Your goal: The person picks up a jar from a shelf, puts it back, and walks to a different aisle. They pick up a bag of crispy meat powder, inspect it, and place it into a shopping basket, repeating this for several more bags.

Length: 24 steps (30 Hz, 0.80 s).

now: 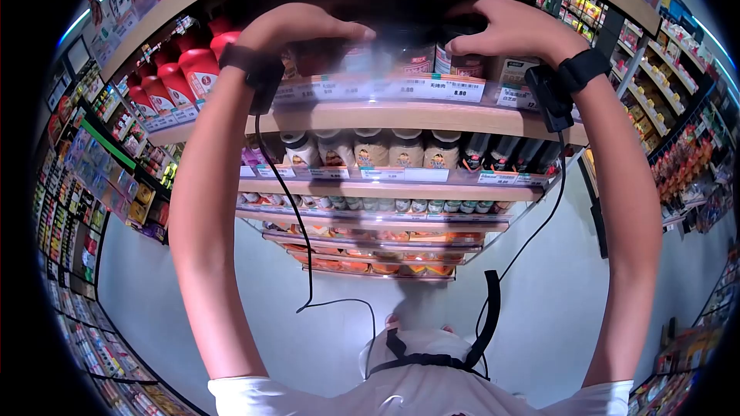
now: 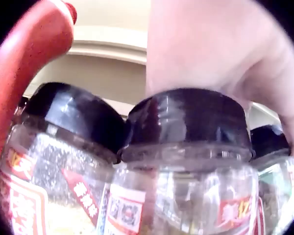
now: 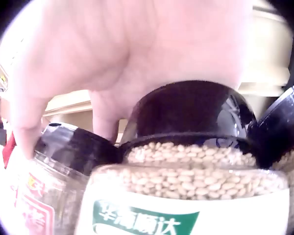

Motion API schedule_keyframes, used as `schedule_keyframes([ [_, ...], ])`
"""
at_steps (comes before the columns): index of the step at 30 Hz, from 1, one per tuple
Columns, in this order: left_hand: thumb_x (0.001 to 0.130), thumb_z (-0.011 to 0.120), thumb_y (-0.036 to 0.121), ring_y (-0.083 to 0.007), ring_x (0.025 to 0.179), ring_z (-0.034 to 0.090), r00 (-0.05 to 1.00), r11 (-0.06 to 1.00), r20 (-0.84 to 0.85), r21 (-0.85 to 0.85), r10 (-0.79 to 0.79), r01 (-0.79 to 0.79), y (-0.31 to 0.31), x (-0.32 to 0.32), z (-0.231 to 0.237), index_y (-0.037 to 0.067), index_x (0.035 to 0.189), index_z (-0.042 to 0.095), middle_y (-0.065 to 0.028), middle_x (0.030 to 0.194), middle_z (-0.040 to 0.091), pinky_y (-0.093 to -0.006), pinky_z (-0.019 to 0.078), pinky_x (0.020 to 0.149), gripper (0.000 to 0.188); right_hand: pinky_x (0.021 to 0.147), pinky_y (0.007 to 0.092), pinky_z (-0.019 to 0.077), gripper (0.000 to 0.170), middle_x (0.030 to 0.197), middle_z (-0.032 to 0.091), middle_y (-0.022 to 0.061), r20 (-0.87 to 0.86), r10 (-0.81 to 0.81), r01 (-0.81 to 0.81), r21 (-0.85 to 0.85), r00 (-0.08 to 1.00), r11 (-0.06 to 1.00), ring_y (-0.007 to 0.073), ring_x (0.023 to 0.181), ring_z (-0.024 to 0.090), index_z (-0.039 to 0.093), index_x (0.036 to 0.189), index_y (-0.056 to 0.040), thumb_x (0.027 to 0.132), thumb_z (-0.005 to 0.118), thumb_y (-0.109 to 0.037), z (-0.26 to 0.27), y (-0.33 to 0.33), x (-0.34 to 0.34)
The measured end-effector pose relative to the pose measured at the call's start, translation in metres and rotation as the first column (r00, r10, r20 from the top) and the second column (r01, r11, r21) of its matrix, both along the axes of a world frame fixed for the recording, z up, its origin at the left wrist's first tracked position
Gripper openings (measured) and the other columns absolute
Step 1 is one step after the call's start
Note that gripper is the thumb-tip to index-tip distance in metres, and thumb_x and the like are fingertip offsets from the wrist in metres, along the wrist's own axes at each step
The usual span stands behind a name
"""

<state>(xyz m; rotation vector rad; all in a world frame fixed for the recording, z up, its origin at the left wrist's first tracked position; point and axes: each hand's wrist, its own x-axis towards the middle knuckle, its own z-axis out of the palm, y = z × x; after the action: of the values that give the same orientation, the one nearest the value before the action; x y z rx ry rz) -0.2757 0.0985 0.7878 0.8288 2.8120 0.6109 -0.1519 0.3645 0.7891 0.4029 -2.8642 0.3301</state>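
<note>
Your left hand (image 1: 312, 21) and right hand (image 1: 515, 29) reach over black-lidded jars (image 2: 186, 193) standing on the shelf (image 1: 416, 116), thumbs spread; you cannot tell whether the hidden fingertips grip any. Expect stiff, slippery, fairly heavy jars; hold them below their lids (image 3: 188, 110).

pale floor (image 1: 539, 300), wood-edged shelves (image 1: 416, 117), stocked side racks (image 1: 69, 208), strip light (image 1: 75, 25)

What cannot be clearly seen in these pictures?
Right wrist view: part of the right hand, hidden by the seed jar.
Left wrist view: part of the left hand, behind a black lid; bottoms of the jars, cut by lower edge.
Head view: lettering on lowest packets, too small.
</note>
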Motion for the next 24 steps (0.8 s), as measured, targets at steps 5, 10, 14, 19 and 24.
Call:
schedule_keyframes([
  [5, 0.073, 0.078, 0.037, -0.0231, 0.115, 0.055, 0.926, 0.95, -0.235, 0.026, -0.295, 0.31, -0.02, 0.001, 0.0, 0.011, 0.138, 0.049, -0.0157, 0.13, 0.057, -0.033, 0.0431, 0.098, 0.076, 0.097, 0.0379, 0.0452, 0.073, 0.124, 0.058, 0.0225, -0.198, -0.001, 0.022, 0.104, 0.98, 0.994, 0.0331, 0.113, 0.057, 0.054, 0.129, -0.0009, 0.08, 0.063, -0.054, -0.001, -0.027, 0.002],
  [10, 0.082, 0.065, 0.036, -0.0224, 0.11, 0.057, 0.896, 0.894, -0.217, 0.15, -0.387, 0.422, -0.025, 0.001, 0.0, 0.007, 0.136, 0.051, -0.0152, 0.125, 0.059, -0.0329, 0.0428, 0.096, 0.063, 0.093, 0.038, 0.0478, 0.075, 0.12, 0.06, 0.0237, -0.103, 0.069, -0.056, 0.127, 0.992, 0.99, 0.0301, 0.106, 0.062, 0.047, 0.135, -0.001, 0.081, 0.063, -0.051, 0.003, -0.069, -0.012],
  [14, 0.089, 0.054, 0.039, -0.0244, 0.112, 0.055, 0.997, 0.99, -0.064, -0.139, -0.031, 0.022, -0.026, 0.043, 0.021, 0.006, 0.136, 0.048, -0.0165, 0.127, 0.057, -0.0338, 0.0411, 0.098, 0.058, 0.093, 0.0382, 0.0471, 0.077, 0.118, 0.06, 0.0233, -0.166, 0.188, -0.176, 0.085, 0.968, 0.981, 0.0295, 0.106, 0.061, 0.042, 0.138, -0.0005, 0.08, 0.065, -0.046, -0.01, -0.075, -0.036],
  [19, 0.086, 0.053, 0.044, -0.0304, 0.097, 0.06, 0.936, 0.98, -0.29, -0.051, -0.2, 0.193, -0.054, -0.01, 0.002, 0.007, 0.132, 0.05, -0.0199, 0.111, 0.064, -0.037, 0.0452, 0.088, 0.059, 0.094, 0.0367, 0.0455, 0.077, 0.121, 0.058, 0.0252, -0.133, 0.195, -0.196, 0.002, 0.972, 0.981, 0.0324, 0.11, 0.058, 0.047, 0.135, 0.0009, 0.079, 0.067, -0.048, -0.005, -0.092, -0.043],
  [24, 0.084, 0.056, 0.046, -0.0317, 0.102, 0.062, 0.919, 0.987, -0.37, -0.136, -0.133, 0.088, -0.049, 0.006, -0.001, 0.0, 0.125, 0.056, -0.0203, 0.11, 0.065, -0.0378, 0.0468, 0.089, 0.062, 0.092, 0.0362, 0.0464, 0.079, 0.117, 0.059, 0.0269, -0.089, -0.005, 0.014, 0.1, 0.996, 0.995, 0.0334, 0.108, 0.059, 0.054, 0.127, 0.0039, 0.076, 0.066, -0.056, -0.002, -0.108, -0.045],
])
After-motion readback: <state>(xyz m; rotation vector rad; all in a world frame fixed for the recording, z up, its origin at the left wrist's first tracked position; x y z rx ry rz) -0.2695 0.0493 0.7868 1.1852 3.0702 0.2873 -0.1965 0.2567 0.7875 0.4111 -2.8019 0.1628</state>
